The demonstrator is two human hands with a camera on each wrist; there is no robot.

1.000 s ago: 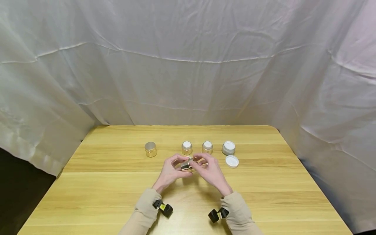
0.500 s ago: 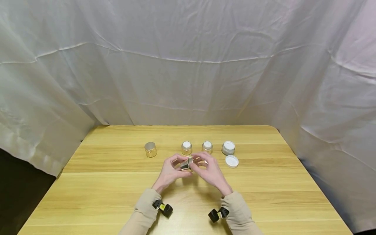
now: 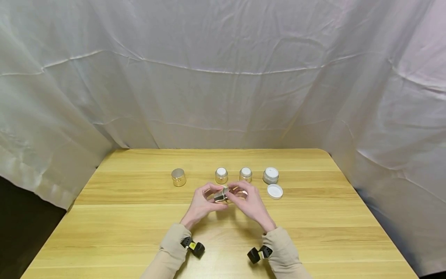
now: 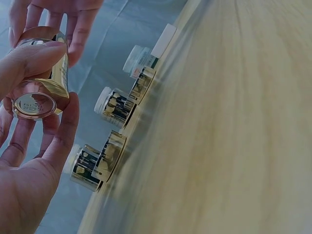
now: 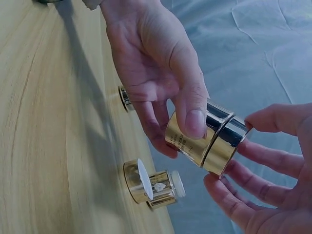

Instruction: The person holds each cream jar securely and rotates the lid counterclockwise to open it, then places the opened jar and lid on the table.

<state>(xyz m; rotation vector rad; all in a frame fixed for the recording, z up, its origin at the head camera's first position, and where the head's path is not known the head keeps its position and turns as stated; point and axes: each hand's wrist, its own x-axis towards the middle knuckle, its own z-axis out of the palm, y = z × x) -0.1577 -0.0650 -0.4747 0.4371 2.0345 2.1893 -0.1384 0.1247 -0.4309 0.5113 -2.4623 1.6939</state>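
Observation:
Above the middle of the table both hands hold a shiny gold cosmetic jar (image 3: 220, 197), tilted on its side. My left hand (image 3: 201, 204) grips its body, thumb across the printed side (image 5: 184, 141) in the right wrist view. The round base (image 4: 35, 105), with small printed characters, shows in the left wrist view. My right hand (image 3: 251, 203) pinches the lid end (image 5: 225, 146) with its fingertips. Lid and body meet at a visible seam. Fingers hide part of the jar in the head view.
Behind the hands stand two gold jars (image 3: 221, 176) with white tops, gold lids (image 4: 110, 156) beside them. Right of these are a pale jar (image 3: 271, 176) and a white lid (image 3: 275, 192). A capped gold jar (image 3: 179, 178) stands left. A curtain (image 3: 223, 97) hangs behind the table.
My right hand's fingers and thumb have shifted slightly around the lid end. The left hand and the things on the table stay in place.

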